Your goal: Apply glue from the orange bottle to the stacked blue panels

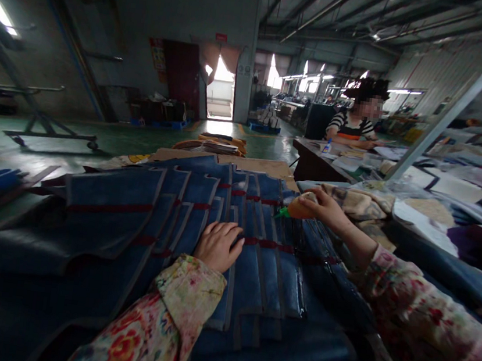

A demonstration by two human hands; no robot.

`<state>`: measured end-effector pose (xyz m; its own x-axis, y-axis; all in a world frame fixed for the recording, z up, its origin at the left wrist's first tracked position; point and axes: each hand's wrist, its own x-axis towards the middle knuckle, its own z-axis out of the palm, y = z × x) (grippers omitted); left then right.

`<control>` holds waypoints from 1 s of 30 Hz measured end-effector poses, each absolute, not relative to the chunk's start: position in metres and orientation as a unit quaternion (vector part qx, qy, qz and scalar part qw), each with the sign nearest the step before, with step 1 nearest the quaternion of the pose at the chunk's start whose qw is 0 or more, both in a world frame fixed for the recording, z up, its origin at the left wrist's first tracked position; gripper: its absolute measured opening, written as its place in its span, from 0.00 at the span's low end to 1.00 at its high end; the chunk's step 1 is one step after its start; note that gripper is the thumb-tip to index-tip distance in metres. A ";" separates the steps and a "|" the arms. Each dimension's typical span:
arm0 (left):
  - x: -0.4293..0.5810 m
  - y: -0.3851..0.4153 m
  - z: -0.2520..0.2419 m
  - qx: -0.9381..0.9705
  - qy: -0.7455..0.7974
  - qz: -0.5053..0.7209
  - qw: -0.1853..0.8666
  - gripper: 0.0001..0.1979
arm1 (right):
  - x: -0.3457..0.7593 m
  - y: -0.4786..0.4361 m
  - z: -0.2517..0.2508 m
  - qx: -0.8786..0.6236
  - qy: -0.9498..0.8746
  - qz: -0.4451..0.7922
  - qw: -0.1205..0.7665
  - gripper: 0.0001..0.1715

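Nearest, two flower-patterned sleeves [129,336] reach in over the blue sheets [259,276], which lie overlapped in a stepped fan with grey edges and dark red strips [268,245] across them. The left hand [219,245] rests palm down on the middle of the blue sheets, fingers stretched out and the thumb apart from them. Glossy dark streaks [301,290] run along some edges on the right part of the blue sheets.

Above the far right part of the blue sheets, the right hand [327,210] is closed around a small bottle [301,210] of amber colour. The bottle is tilted, its green nozzle [283,211] pointing down and left towards the blue sheets; whether the tip touches them cannot be told. Just right of the blue sheets lies a crumpled patterned cloth [359,204].

Along the far edge of the blue sheets a brown board [285,170] shows, and past it a stack of brown and orange pieces [210,146]. Beyond the blue sheets to the right, a co-worker in a striped top [350,126] sits at another surface [308,152], which carries a small white-and-blue bottle [326,146] and papers. Farther off, behind the blue sheets, a bright doorway [220,93] stands beside a dark red door [184,74].
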<state>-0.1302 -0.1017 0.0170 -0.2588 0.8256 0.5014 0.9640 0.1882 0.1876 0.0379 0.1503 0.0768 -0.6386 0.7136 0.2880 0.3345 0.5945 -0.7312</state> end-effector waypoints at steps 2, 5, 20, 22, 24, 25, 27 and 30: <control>-0.130 -0.102 0.017 -0.590 -0.757 -0.237 0.146 0.12 | 0.045 0.144 0.081 -0.306 -0.846 0.354 0.258 0.27; -0.131 -0.102 0.017 -0.592 -0.756 -0.237 0.147 0.12 | 0.052 0.138 0.085 -0.310 -0.837 0.400 0.208 0.27; -0.131 -0.101 0.016 -0.595 -0.754 -0.234 0.151 0.12 | 0.066 0.123 0.086 -0.313 -0.816 0.442 0.200 0.24; -0.131 -0.102 0.017 -0.595 -0.753 -0.235 0.155 0.12 | 0.069 0.122 0.085 -0.311 -0.814 0.445 0.206 0.25; -0.130 -0.102 0.018 -0.593 -0.754 -0.234 0.156 0.12 | 0.071 0.120 0.083 -0.306 -0.818 0.437 0.215 0.26; -0.130 -0.102 0.018 -0.593 -0.755 -0.234 0.156 0.12 | 0.073 0.119 0.083 -0.303 -0.821 0.432 0.215 0.26; -0.130 -0.102 0.019 -0.592 -0.756 -0.234 0.153 0.12 | 0.076 0.117 0.083 -0.299 -0.828 0.426 0.208 0.26; -0.130 -0.102 0.020 -0.593 -0.756 -0.233 0.148 0.12 | 0.080 0.113 0.084 -0.288 -0.836 0.422 0.201 0.27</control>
